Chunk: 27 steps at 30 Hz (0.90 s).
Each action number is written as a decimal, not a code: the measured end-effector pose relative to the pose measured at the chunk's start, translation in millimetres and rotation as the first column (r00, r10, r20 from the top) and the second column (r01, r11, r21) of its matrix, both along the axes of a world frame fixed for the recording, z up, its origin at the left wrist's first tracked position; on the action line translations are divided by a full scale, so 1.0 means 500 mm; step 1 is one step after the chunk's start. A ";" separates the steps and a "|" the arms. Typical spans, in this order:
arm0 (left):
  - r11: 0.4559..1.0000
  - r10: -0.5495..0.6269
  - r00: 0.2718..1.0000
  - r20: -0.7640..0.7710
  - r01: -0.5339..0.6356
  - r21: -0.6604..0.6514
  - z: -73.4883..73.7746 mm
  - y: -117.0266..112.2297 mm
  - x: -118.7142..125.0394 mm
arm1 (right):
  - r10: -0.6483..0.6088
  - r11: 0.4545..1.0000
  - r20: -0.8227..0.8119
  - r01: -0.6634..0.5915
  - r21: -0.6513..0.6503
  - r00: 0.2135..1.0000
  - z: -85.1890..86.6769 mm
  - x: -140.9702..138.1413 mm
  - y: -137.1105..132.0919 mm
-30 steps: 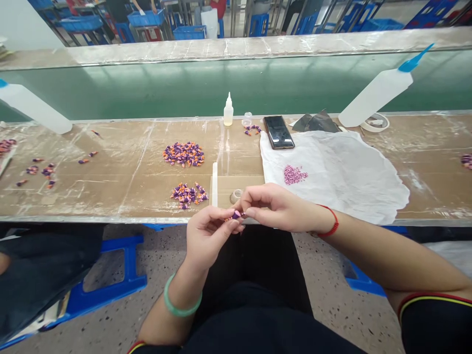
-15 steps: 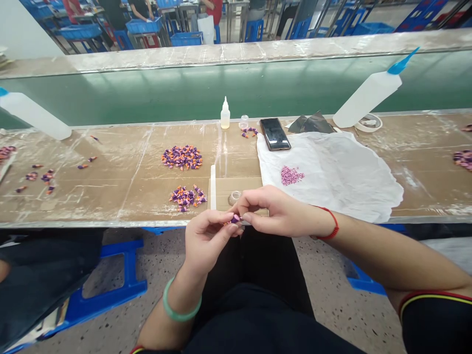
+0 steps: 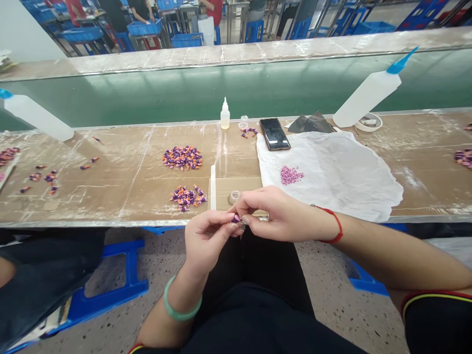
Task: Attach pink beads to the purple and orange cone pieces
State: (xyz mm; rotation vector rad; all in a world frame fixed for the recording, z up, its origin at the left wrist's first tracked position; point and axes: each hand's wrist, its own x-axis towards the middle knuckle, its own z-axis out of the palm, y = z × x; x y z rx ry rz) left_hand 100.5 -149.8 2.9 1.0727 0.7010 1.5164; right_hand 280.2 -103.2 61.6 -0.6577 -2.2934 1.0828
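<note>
just below the frame's middle, the left hand (image 3: 206,241) pinches a small purple-and-pink piece (image 3: 235,218). the right hand (image 3: 275,215) bunches its fingertips beside it; whether they grip anything, i cannot tell. pink beads (image 3: 290,175) lie on white cloth (image 3: 342,172), right of centre.

**Dark clothes, bright trim**

Shirt (image 3: 258,319): very dark, near black or navy, plain front. Right sleeve (image 3: 440,327) short, its hem edged in two thin bands, red outermost, yellow inside. Left sleeve (image 3: 158,350) barely in view, same red and yellow edging. Trousers (image 3: 269,265) black, no pattern visible. Wrist of left hand (image 3: 206,243): smooth, rounded bangle (image 3: 170,309), pale green. Wrist of right hand (image 3: 278,214): slim red bracelet (image 3: 339,223), cord-like; weave too small to read.
</note>
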 end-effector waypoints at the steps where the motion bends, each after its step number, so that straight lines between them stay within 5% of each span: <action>1: 1.000 0.006 1.000 -0.004 -0.006 -0.005 0.000 0.000 0.000 | -0.002 1.000 0.005 0.002 0.004 1.000 0.000 0.000 -0.001; 11: 0.998 0.059 0.994 -0.097 -0.060 -0.007 0.009 0.002 0.003 | -0.031 0.996 -0.014 0.032 0.081 0.999 -0.004 0.001 -0.003; 20: 0.995 0.074 0.979 -0.192 -0.086 -0.055 0.008 0.000 0.004 | -0.063 0.998 0.041 0.063 0.001 0.997 -0.021 0.007 -0.003; 27: 0.989 0.023 0.950 -0.310 -0.067 -0.129 -0.007 0.007 -0.007 | -0.317 0.948 -0.036 0.318 0.007 0.948 -0.033 0.048 0.010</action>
